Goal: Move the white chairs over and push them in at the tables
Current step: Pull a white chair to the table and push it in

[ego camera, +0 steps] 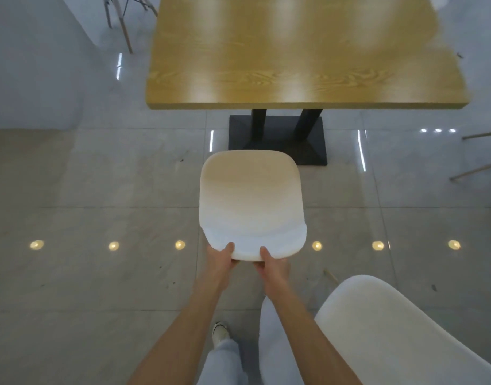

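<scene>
A white chair stands on the tiled floor in front of me, its seat facing a wooden table. The seat's front edge sits just short of the table's black base and is apart from the tabletop. My left hand grips the top of the chair's backrest at its left side. My right hand grips the same backrest edge just to the right. Thumbs lie on top and the other fingers are hidden behind the backrest. A second white chair stands at my lower right.
Wooden chair legs show at the top left beside the table, and more legs poke in at the right edge. My legs and a white shoe are below my arms. The glossy tiled floor reflects ceiling lights.
</scene>
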The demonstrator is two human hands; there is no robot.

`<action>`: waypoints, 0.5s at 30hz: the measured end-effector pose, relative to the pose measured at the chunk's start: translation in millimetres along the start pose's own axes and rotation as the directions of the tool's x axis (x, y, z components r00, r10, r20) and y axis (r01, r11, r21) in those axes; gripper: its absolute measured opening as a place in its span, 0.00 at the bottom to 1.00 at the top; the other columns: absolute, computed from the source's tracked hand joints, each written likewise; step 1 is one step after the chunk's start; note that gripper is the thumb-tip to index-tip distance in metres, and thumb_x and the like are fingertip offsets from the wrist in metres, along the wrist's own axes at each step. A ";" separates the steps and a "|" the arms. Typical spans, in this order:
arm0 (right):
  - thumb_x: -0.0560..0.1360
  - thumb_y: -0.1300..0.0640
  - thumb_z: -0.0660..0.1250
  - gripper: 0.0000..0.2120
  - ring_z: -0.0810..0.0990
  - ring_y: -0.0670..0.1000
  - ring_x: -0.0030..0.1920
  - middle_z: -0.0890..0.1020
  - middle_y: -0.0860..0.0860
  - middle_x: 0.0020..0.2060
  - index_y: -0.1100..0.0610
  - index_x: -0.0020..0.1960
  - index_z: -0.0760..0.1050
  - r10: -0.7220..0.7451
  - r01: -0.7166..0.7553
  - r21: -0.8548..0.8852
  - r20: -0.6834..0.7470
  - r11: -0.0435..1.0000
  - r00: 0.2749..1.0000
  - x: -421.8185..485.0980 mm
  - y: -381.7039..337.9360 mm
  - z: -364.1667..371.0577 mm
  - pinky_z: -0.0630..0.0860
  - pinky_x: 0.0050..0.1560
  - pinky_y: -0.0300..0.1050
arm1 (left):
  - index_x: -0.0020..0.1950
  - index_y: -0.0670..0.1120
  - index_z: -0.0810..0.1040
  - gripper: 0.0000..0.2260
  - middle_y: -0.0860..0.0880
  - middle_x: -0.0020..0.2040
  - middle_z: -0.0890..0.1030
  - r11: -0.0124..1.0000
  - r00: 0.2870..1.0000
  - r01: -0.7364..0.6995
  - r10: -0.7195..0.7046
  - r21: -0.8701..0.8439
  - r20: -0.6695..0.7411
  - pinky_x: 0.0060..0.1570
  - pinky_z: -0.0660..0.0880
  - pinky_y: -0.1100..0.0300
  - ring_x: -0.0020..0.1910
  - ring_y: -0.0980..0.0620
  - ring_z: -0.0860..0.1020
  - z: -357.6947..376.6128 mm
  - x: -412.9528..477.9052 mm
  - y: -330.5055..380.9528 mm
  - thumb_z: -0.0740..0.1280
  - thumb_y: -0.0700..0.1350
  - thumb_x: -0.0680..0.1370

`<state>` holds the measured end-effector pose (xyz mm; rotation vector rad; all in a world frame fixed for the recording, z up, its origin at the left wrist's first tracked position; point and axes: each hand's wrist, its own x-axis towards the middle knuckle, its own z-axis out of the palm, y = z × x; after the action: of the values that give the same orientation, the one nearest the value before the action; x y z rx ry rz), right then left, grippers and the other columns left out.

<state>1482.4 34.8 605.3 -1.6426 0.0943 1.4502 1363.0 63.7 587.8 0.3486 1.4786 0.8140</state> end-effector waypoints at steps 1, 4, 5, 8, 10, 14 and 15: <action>0.75 0.56 0.69 0.30 0.70 0.61 0.68 0.69 0.60 0.70 0.60 0.72 0.60 -0.126 0.100 -0.280 -0.078 0.955 0.989 -5.7 7.2 -8.2 0.72 0.64 0.56 | 0.78 0.49 0.53 0.35 0.42 0.76 0.62 0.946 0.989 -0.140 0.150 0.292 -0.013 0.69 0.65 0.42 0.73 0.41 0.65 -4.6 -2.6 -7.8 0.66 0.45 0.75; 0.72 0.35 0.60 0.47 0.45 0.60 0.77 0.48 0.62 0.77 0.57 0.78 0.42 -0.604 0.294 -0.953 0.190 0.077 0.774 -14.2 10.2 -37.7 0.51 0.75 0.54 | 0.79 0.53 0.51 0.39 0.40 0.79 0.51 0.143 0.843 -0.354 0.477 0.924 0.249 0.73 0.40 0.44 0.77 0.37 0.50 -9.5 -11.7 -31.4 0.58 0.69 0.73; 0.71 0.33 0.56 0.45 0.44 0.60 0.77 0.49 0.62 0.77 0.55 0.78 0.44 -0.625 0.328 -0.923 0.379 -0.202 0.682 -7.8 3.2 -44.9 0.47 0.75 0.54 | 0.78 0.53 0.58 0.40 0.41 0.78 0.58 -0.114 0.807 -0.376 0.447 0.920 0.385 0.72 0.36 0.41 0.76 0.35 0.53 -8.0 -13.6 -34.1 0.55 0.73 0.71; 0.69 0.26 0.43 0.45 0.62 0.58 0.74 0.71 0.54 0.71 0.53 0.75 0.61 -0.322 0.446 -0.739 0.641 -0.505 0.696 26.2 -28.4 -53.7 0.49 0.74 0.58 | 0.59 0.49 0.79 0.29 0.46 0.56 0.82 -0.416 0.765 -0.440 0.291 0.796 0.575 0.67 0.58 0.37 0.60 0.39 0.77 -6.8 -0.9 -35.4 0.73 0.64 0.63; 0.68 0.24 0.43 0.45 0.70 0.56 0.69 0.77 0.50 0.65 0.53 0.72 0.66 -0.087 0.544 -0.636 0.690 -0.547 0.719 46.8 -40.4 -59.4 0.55 0.72 0.59 | 0.42 0.47 0.78 0.19 0.49 0.36 0.79 -0.455 0.750 -0.425 0.308 0.782 0.586 0.51 0.72 0.48 0.39 0.45 0.78 -10.1 15.9 -29.0 0.80 0.43 0.56; 0.59 0.60 0.79 0.21 0.83 0.54 0.45 0.85 0.48 0.44 0.52 0.51 0.80 -0.190 0.605 -0.525 0.826 -0.598 0.530 70.4 -42.0 -64.1 0.77 0.50 0.47 | 0.30 0.47 0.72 0.17 0.50 0.25 0.73 -0.550 0.657 -0.455 0.323 0.700 0.681 0.32 0.71 0.58 0.26 0.47 0.73 -9.6 37.4 -15.1 0.71 0.29 0.51; 0.56 0.65 0.79 0.20 0.83 0.53 0.40 0.85 0.48 0.40 0.53 0.46 0.81 -0.246 0.602 -0.537 0.831 -0.591 0.499 76.8 -42.1 -61.9 0.77 0.46 0.45 | 0.29 0.46 0.71 0.17 0.50 0.24 0.72 -0.554 0.630 -0.465 0.340 0.690 0.698 0.31 0.70 0.58 0.24 0.47 0.72 -8.0 41.4 -13.0 0.69 0.28 0.51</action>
<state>1576.9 56.2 559.4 -1.8346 -2.5313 0.4502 1354.5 80.1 547.7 2.6236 1.4834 -0.1831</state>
